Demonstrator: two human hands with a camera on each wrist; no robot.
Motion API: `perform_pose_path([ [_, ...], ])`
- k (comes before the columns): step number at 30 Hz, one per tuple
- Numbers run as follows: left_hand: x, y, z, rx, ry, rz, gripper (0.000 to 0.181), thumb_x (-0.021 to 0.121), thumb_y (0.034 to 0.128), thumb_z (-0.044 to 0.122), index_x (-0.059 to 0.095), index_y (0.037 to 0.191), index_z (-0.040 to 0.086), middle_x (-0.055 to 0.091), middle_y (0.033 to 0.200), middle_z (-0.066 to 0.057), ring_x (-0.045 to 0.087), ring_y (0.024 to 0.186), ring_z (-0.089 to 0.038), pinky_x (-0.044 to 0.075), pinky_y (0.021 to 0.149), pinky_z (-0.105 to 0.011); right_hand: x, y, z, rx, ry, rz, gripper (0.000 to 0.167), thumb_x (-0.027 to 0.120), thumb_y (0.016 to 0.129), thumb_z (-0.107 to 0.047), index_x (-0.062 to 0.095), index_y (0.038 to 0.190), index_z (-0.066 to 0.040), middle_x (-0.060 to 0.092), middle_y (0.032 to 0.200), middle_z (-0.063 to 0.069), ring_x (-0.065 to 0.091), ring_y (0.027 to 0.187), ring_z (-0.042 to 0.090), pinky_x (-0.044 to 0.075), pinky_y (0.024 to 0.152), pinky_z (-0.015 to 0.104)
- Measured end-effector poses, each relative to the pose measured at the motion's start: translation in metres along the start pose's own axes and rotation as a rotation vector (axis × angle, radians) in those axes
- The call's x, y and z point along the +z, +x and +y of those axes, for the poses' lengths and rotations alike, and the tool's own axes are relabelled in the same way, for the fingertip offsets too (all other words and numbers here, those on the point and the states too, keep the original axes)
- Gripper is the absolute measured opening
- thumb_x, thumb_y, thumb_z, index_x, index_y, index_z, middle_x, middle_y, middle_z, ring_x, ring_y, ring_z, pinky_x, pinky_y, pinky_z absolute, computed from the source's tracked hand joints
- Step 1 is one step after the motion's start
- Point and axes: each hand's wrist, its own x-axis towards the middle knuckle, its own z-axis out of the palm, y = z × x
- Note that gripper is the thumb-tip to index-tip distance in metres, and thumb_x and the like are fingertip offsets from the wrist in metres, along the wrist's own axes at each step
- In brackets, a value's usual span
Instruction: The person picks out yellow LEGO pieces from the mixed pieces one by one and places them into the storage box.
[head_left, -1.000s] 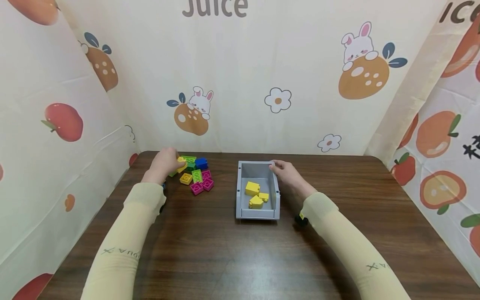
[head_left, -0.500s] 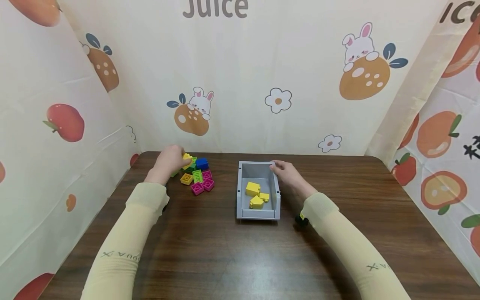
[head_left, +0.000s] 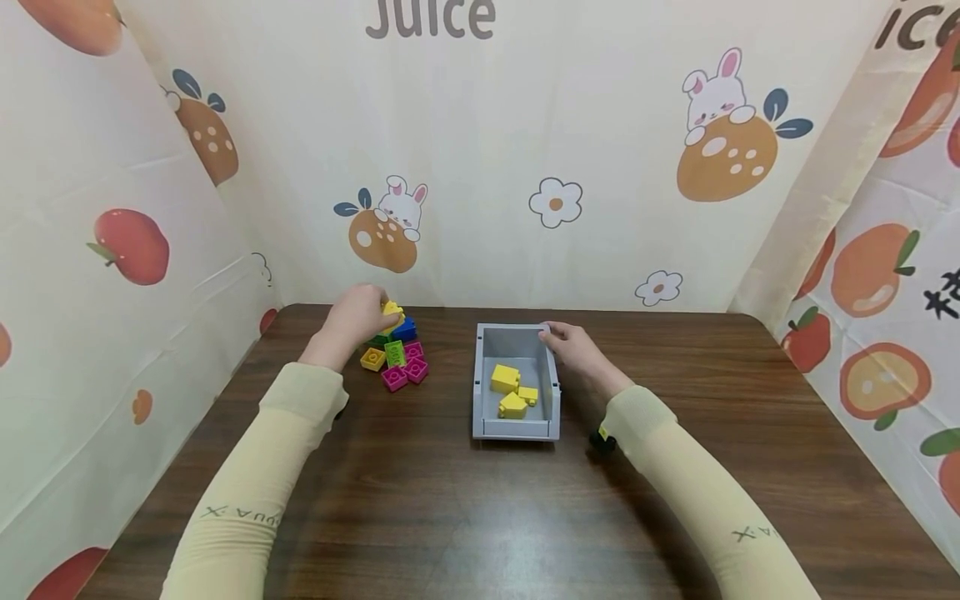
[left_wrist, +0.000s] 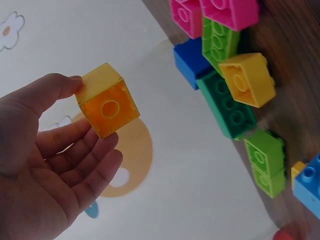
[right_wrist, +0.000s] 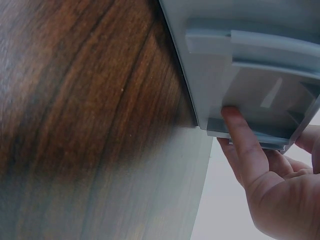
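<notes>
A yellow block (head_left: 392,317) (left_wrist: 108,101) is pinched between thumb and fingers of the left hand (head_left: 352,322) (left_wrist: 60,150), raised over the back of a group of loose blocks. On the table, the grey bin (head_left: 516,429) (right_wrist: 210,75) holds three yellow pieces, among them a block (head_left: 505,378) and a pointed one (head_left: 512,406). At the bin's back right corner, the right hand (head_left: 577,350) (right_wrist: 280,180) grips the rim, one finger lying along the outer side wall.
Left of the bin lie several magenta blocks (head_left: 394,378), a yellow-orange block (head_left: 372,359), a lime block (head_left: 394,353), a blue block (head_left: 405,330) and a dark green block (left_wrist: 227,104). A printed curtain (head_left: 480,250) hangs behind the table (head_left: 420,500).
The left hand, holding the yellow block, has moved to the right and slightly up, now over the green and blue blocks. The right hand and the bin have stayed in place.
</notes>
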Motion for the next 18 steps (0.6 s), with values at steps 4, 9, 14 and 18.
perform_pose_path([
  [4, -0.001, 0.001, 0.007, 0.015, 0.009, -0.004, 0.035, 0.066, 0.0858, 0.027, 0.065, 0.104, -0.002, 0.063, 0.096, -0.015, 0.055, 0.083, -0.027, 0.052, 0.079, -0.039, 0.000, 0.000, 0.001, -0.006, -0.002, 0.000, 0.055, 0.046, 0.099, -0.035, 0.032, 0.147, -0.011, 0.043, 0.143, 0.016, 0.045, 0.127, 0.031, 0.045, 0.097, 0.049],
  [9, -0.001, 0.002, 0.014, 0.037, 0.019, -0.009, 0.034, 0.064, 0.0855, 0.026, 0.066, 0.105, -0.003, 0.063, 0.098, -0.016, 0.055, 0.084, -0.027, 0.052, 0.079, -0.039, 0.000, 0.001, 0.001, -0.003, 0.000, 0.001, 0.055, 0.046, 0.099, -0.035, 0.032, 0.147, -0.011, 0.043, 0.142, 0.017, 0.045, 0.127, 0.032, 0.045, 0.097, 0.049],
  [14, -0.001, 0.004, 0.023, 0.052, 0.010, -0.014, 0.035, 0.065, 0.0850, 0.026, 0.066, 0.106, -0.001, 0.064, 0.098, -0.015, 0.055, 0.085, -0.027, 0.052, 0.080, -0.039, -0.001, 0.000, 0.001, 0.002, -0.006, 0.001, 0.056, 0.045, 0.099, -0.036, 0.032, 0.147, -0.011, 0.043, 0.143, 0.016, 0.045, 0.127, 0.031, 0.044, 0.098, 0.049],
  [18, -0.001, 0.003, 0.030, 0.068, 0.010, -0.015, 0.033, 0.065, 0.0859, 0.026, 0.065, 0.106, 0.000, 0.064, 0.098, -0.014, 0.055, 0.086, -0.027, 0.052, 0.082, -0.039, -0.001, 0.000, 0.000, 0.001, -0.007, 0.000, 0.056, 0.045, 0.099, -0.036, 0.032, 0.147, -0.011, 0.042, 0.144, 0.016, 0.044, 0.129, 0.031, 0.043, 0.099, 0.049],
])
